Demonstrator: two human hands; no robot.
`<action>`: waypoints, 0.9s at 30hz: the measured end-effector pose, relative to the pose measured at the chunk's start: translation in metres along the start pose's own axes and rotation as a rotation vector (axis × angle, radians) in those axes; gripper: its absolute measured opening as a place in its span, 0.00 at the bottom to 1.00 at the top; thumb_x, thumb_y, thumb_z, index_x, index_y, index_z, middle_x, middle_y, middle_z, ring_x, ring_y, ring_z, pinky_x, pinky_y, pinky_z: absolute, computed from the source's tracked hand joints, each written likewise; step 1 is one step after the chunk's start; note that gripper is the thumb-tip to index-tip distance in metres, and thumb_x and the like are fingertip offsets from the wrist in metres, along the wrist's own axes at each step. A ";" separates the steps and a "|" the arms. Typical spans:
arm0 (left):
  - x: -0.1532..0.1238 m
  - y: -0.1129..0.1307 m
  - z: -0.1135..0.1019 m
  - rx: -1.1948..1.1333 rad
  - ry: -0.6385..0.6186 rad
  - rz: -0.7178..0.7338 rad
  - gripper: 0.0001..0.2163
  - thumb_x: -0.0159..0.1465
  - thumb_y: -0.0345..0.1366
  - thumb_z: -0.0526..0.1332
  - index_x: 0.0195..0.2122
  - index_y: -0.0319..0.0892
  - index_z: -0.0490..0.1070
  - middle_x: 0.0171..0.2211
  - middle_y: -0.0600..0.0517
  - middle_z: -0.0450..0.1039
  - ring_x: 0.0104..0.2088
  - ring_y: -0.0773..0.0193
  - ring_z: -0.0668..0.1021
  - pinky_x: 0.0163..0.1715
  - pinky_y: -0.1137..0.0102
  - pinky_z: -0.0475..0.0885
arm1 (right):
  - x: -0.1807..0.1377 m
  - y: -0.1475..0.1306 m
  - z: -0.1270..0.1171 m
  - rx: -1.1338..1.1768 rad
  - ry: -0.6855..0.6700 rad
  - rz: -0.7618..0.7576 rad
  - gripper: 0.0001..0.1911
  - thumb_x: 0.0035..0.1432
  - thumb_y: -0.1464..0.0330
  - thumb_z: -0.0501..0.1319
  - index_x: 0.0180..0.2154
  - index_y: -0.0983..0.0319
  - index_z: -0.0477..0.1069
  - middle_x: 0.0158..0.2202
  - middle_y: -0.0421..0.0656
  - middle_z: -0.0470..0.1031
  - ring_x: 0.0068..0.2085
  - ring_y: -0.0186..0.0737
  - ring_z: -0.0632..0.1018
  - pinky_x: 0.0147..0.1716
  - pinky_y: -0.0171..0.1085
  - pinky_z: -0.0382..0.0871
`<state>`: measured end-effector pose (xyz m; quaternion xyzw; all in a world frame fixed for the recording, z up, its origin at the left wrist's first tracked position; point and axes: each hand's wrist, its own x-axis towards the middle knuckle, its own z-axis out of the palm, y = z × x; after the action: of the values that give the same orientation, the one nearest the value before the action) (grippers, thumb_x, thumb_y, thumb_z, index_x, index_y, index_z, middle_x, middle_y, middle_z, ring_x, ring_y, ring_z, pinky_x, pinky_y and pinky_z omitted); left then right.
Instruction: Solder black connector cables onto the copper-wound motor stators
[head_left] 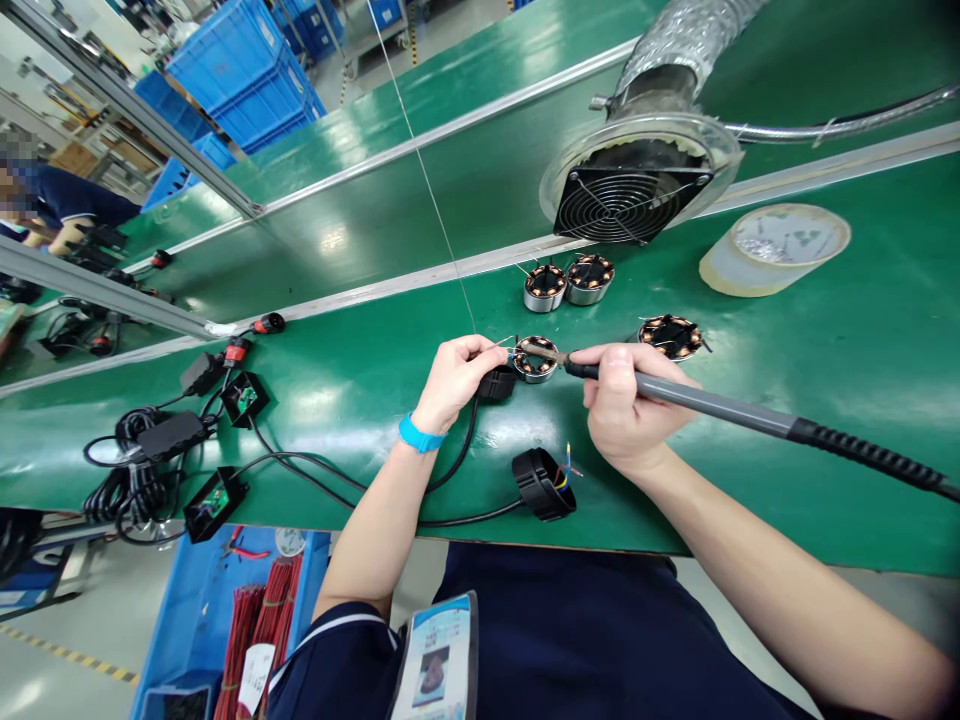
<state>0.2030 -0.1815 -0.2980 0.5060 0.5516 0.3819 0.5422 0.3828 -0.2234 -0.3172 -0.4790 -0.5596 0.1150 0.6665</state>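
Observation:
My right hand (626, 415) is wrapped round a grey-handled soldering iron (712, 402). The iron's tip lies over a motor stator (535, 374) with copper coils. At the stator's left edge, my left hand (450, 385) pinches a thin wire; a fine strand (420, 160) runs down from above towards these fingers. A black round housing (496, 384) with a cable sits just beside the stator, partly behind my fingers. Nearer my body, another black housing (543, 485) lies on its side with coloured wires sticking out. Another stator (670, 338) rests beyond my right hand.
Two stators (568, 283) stand below a fume extractor fan (634, 205). A white tub (772, 255) is at right. Black cables (142, 460) and open boxes with green boards (244, 398) lie left. A blue bin (184, 600) with red wires is below the bench edge.

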 end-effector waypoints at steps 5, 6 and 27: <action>0.000 0.002 0.001 0.000 0.005 -0.011 0.11 0.54 0.42 0.69 0.26 0.39 0.76 0.27 0.52 0.74 0.30 0.67 0.72 0.33 0.70 0.64 | 0.001 0.000 0.001 -0.027 0.009 0.030 0.21 0.74 0.57 0.55 0.34 0.59 0.79 0.21 0.39 0.73 0.19 0.37 0.74 0.23 0.38 0.70; 0.000 0.002 0.001 -0.001 0.005 -0.012 0.11 0.54 0.42 0.69 0.26 0.39 0.76 0.27 0.52 0.74 0.30 0.67 0.72 0.33 0.70 0.64 | 0.001 0.000 0.002 -0.027 0.009 0.039 0.21 0.74 0.56 0.55 0.34 0.59 0.79 0.21 0.39 0.72 0.19 0.37 0.74 0.23 0.38 0.70; -0.001 0.004 0.001 -0.004 -0.013 -0.010 0.11 0.54 0.42 0.68 0.25 0.39 0.74 0.25 0.53 0.72 0.29 0.68 0.70 0.32 0.70 0.62 | 0.011 0.000 0.009 -0.116 -0.169 -0.151 0.11 0.70 0.67 0.60 0.52 0.57 0.74 0.38 0.45 0.77 0.38 0.43 0.79 0.40 0.43 0.77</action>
<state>0.2044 -0.1818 -0.2943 0.5046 0.5499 0.3769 0.5486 0.3791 -0.2116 -0.3112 -0.4620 -0.6540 0.0721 0.5947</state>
